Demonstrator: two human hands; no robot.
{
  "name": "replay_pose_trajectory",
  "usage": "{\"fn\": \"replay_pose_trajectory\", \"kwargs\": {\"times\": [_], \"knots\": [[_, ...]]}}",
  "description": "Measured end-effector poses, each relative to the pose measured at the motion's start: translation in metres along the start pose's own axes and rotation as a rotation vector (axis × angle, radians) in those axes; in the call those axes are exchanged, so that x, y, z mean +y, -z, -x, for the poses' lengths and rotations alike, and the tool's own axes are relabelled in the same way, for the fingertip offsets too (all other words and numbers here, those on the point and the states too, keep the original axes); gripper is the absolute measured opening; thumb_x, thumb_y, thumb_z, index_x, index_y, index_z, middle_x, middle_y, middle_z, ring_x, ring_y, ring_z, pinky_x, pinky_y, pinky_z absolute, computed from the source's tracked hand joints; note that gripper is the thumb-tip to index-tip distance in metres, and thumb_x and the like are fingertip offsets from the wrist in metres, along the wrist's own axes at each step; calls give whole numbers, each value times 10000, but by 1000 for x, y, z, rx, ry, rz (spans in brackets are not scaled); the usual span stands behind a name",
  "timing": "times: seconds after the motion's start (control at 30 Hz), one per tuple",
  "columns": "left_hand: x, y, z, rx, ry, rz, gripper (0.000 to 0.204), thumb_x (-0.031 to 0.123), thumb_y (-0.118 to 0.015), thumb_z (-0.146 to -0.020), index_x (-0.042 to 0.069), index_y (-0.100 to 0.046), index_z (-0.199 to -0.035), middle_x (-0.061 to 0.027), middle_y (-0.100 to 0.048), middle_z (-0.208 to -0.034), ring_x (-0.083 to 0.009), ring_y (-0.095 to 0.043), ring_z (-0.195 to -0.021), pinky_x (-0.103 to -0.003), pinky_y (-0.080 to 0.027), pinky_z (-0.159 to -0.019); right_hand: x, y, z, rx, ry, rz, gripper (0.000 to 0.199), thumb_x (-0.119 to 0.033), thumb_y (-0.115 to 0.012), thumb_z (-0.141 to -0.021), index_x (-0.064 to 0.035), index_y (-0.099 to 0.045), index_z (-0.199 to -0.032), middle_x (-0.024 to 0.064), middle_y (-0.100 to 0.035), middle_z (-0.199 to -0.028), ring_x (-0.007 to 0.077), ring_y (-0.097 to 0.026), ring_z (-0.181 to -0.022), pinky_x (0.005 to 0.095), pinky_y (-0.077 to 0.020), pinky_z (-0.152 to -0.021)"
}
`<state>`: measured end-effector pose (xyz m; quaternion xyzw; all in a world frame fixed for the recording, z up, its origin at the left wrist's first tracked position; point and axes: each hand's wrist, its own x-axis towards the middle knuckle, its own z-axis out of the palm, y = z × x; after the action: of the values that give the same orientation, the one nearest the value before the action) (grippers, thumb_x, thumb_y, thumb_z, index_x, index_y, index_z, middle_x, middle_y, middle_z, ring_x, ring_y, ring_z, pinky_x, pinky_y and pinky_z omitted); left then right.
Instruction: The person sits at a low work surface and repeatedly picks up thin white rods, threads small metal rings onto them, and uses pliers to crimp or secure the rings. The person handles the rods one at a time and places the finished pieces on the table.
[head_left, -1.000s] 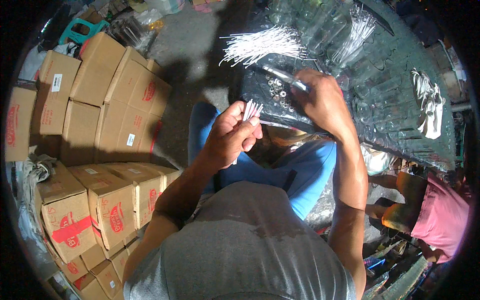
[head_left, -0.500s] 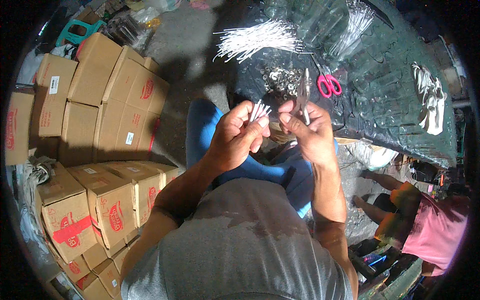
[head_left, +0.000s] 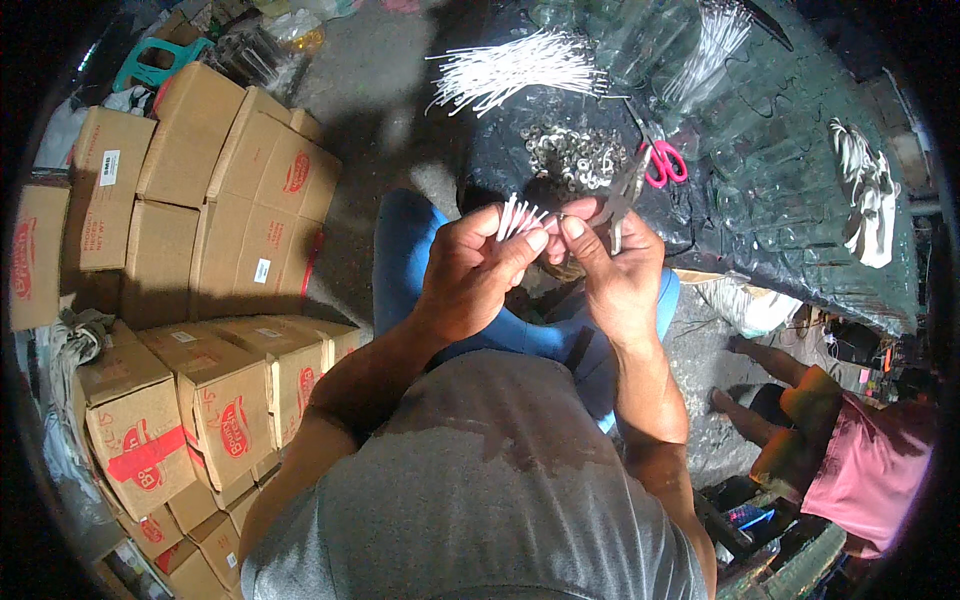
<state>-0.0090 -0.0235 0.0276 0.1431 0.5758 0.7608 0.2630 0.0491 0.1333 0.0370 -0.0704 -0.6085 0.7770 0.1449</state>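
A bunch of thin white wick-like strands (head_left: 513, 218) is pinched in my left hand (head_left: 460, 275), their ends fanning out above the thumb. Close beside it on the right, my right hand (head_left: 620, 280) is closed around metal pliers (head_left: 624, 195), whose jaws point up and away. The thumb and forefinger of that hand also pinch at a tiny dark piece by the tips of the strands; it is too small to make out. Beyond both hands, a heap of small metal pieces (head_left: 575, 157) lies on the dark-covered table (head_left: 490, 150).
Pink-handled scissors (head_left: 665, 163) lie right of the metal pieces. A large pile of white strands (head_left: 520, 75) is at the far edge, another bundle (head_left: 708, 55) farther right. White cloth gloves (head_left: 865, 200) rest at right. Cardboard boxes (head_left: 230, 400) stack at left; another person (head_left: 850, 450) is at right.
My right hand has moved in toward the left, its fingertips now at the strands. The pliers have tilted to the right. My left hand still holds the bunch.
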Motion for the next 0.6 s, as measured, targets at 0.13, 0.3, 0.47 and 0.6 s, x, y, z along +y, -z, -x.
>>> {"fn": "replay_pose_trajectory", "kwargs": {"times": [0.13, 0.3, 0.47, 0.6], "knots": [[1, -4, 1, 22, -8, -40, 102, 133, -649, -972, 37, -684, -961, 46, -595, -713, -15, -465, -601, -212, -364, -517, 5, 0, 0, 4, 43, -11, 86, -9, -632, -969, 40, -651, -1037, 86, -694, -891, 123, -620, -755, 267, -520, -692], [-4, -3, 0, 17, -52, -74, 116, 119, -623, -987, 10, -655, -1013, 34, -544, -678, -31, -429, -558, -223, -334, -491, 7, -2, 1, 14, 30, -20, 94, -9, -638, -966, 39, -650, -1045, 73, -682, -879, 117, -611, -750, 265, -514, -687], [-2, -5, 1, 42, -20, -61, 104, 102, -626, -976, 7, -657, -1004, 37, -535, -670, -31, -427, -557, -222, -327, -491, 7, -2, 1, 15, 22, -4, 98, -11, -639, -965, 38, -650, -1049, 65, -680, -878, 113, -609, -756, 261, -513, -688], [-2, -5, 0, 65, 39, -40, 108, 103, -624, -970, 2, -657, -990, 33, -537, -671, -33, -426, -556, -222, -323, -490, 10, -3, 3, 25, 21, 36, 96, -15, -641, -964, 35, -653, -1046, 58, -679, -880, 109, -607, -761, 257, -510, -692]]}}
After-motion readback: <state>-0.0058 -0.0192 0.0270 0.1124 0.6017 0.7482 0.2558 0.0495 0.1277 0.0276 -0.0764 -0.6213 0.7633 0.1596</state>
